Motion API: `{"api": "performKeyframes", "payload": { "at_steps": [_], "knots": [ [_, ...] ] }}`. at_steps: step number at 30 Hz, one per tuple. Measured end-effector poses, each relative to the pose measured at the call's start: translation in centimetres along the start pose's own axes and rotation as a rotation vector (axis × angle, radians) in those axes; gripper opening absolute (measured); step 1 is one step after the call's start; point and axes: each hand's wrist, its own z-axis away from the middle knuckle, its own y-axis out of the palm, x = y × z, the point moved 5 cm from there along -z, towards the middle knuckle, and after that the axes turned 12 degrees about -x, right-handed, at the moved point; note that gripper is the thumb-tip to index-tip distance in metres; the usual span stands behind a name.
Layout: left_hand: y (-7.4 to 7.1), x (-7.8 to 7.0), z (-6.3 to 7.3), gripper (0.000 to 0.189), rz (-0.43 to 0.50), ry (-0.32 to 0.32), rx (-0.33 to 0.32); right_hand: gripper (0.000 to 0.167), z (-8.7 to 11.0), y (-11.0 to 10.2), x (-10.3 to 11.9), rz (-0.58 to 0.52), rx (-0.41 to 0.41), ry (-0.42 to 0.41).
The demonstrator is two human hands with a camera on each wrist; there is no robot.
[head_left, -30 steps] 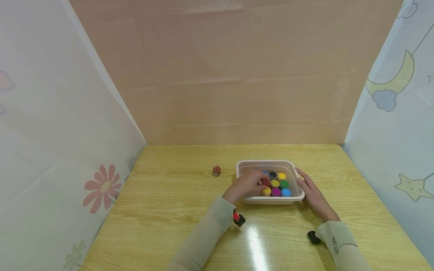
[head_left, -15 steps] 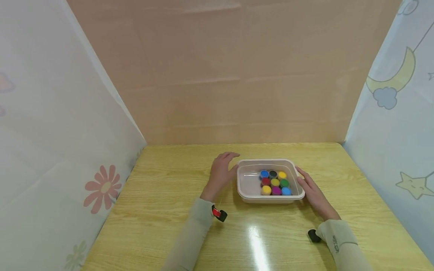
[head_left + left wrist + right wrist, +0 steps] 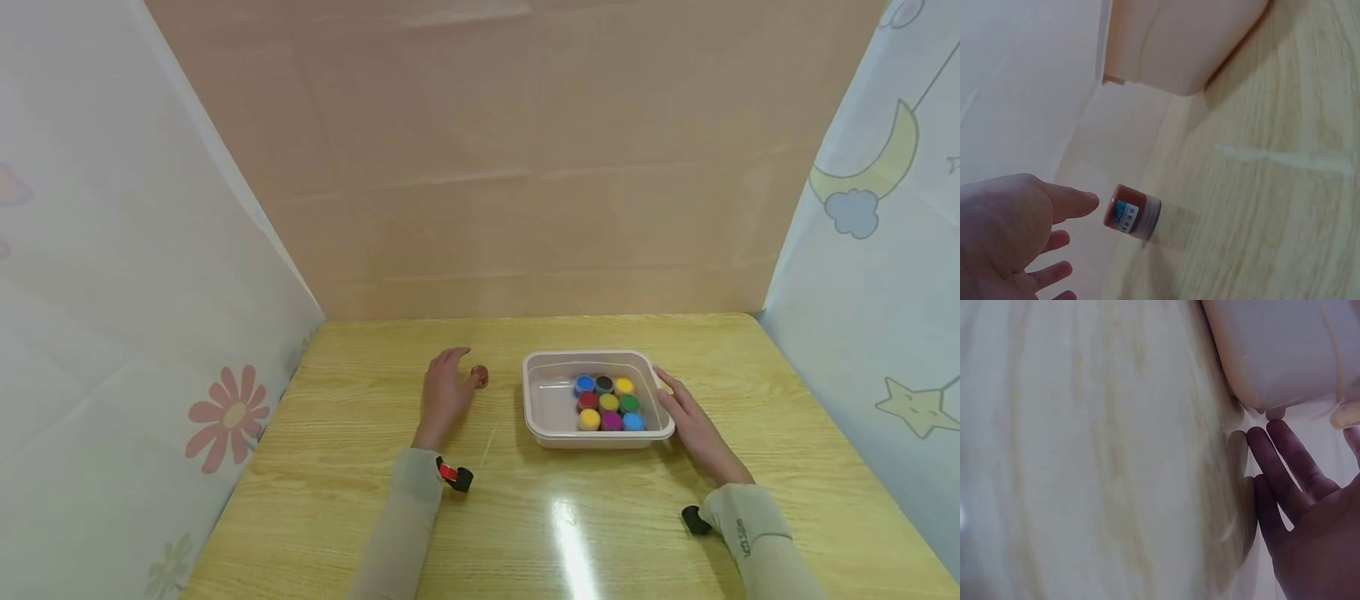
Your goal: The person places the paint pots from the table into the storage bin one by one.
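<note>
My left hand [image 3: 442,397] is on the near left side of a small brown paint jar [image 3: 481,377], its fingers apart. In the left wrist view, the labelled jar [image 3: 1129,211] stands just beyond the thumb tip, with a slight gap showing. My right hand [image 3: 697,429] rests against the right end of a pale pink plastic tub [image 3: 531,400], with extended fingers along its outside. Several similar jars with coloured lids, such as a red one [image 3: 588,402] and a green one [image 3: 629,404], stand grouped in the tub's right part.
The wooden table [image 3: 337,433] has patterned side panels and a brown backdrop [image 3: 480,208] behind it. Bare tub floor [image 3: 553,408] shows left of the grouped jars. A black wrist camera [image 3: 464,479] sticks out by the left cuff.
My left hand came out of the tub, leaving the red-lidded jar inside, and moved left to the brown jar. The right hand has stayed at the tub's right end.
</note>
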Motion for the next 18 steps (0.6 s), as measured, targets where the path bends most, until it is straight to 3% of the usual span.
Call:
{"api": "performKeyframes", "payload": {
  "at_steps": [5,10,13,18],
  "knots": [
    [0.5,1.2,0.1,0.051,0.005,-0.052,0.053,0.070,-0.1,0.0,-0.1,-0.006,0.008,0.011],
    [1.5,1.7,0.1,0.055,0.090,-0.100,0.147,0.069,-0.1,-0.1,-0.2,-0.010,0.008,0.007],
    [2.2,2.0,0.1,0.054,0.154,-0.101,0.192,0.069,-0.1,-0.2,-0.2,-0.011,0.005,0.001],
    [3.1,2.8,0.0,0.045,0.213,-0.060,0.190,0.069,-0.1,-0.1,-0.3,-0.008,0.007,0.001]
  ]
}}
